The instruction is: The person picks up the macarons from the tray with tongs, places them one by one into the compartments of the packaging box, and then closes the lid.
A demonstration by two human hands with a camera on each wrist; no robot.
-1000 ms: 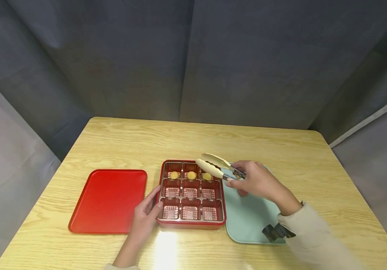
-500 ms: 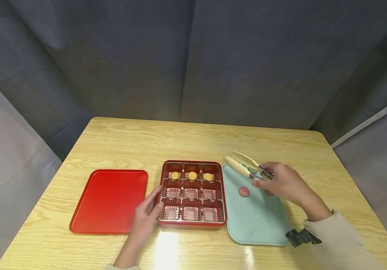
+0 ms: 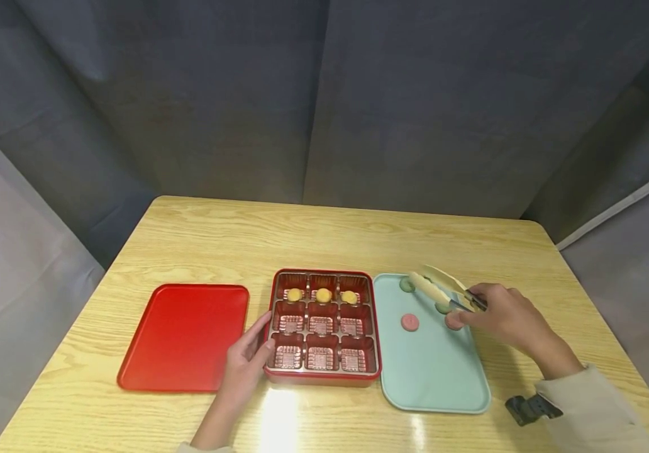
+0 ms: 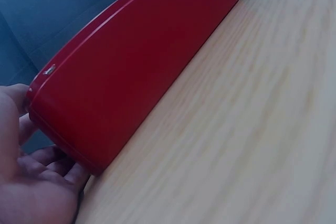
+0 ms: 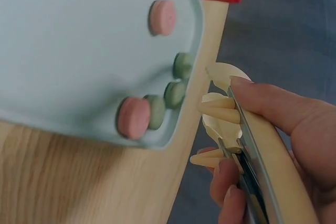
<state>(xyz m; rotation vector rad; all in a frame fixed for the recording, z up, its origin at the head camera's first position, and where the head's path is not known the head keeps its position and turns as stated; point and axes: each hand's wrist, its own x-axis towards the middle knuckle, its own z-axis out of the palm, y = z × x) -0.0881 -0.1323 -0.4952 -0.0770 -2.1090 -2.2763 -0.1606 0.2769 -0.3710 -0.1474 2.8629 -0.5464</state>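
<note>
In the head view, my left hand [image 3: 245, 358] rests against the left side of a red box [image 3: 322, 380] with a divided insert, thumb at the rim. In the left wrist view its fingers touch the box's end. My right hand [image 3: 508, 318] holds tongs [image 3: 429, 290] over the far right of a pale green tray [image 3: 432, 390]. The tongs' tips are spread apart with nothing between them. Below lie three green macarons [image 5: 182, 65] and two pink macarons, one pink macaron [image 3: 409, 322] nearer the box. The other pink macaron [image 5: 134, 118] stands beside a green one, partly behind my right hand.
Yellow macarons [image 3: 323, 295] sit in the back row of the box's compartments. Left of the box lies a flat red lid or tray [image 3: 183, 340]. Box and trays rest on a wooden table [image 3: 234, 233], with dark curtains [image 3: 217, 113] behind it.
My right hand has carried the tongs rightward from over the box's back right corner to the tray's far right, uncovering macarons on the tray. My left hand stays against the box.
</note>
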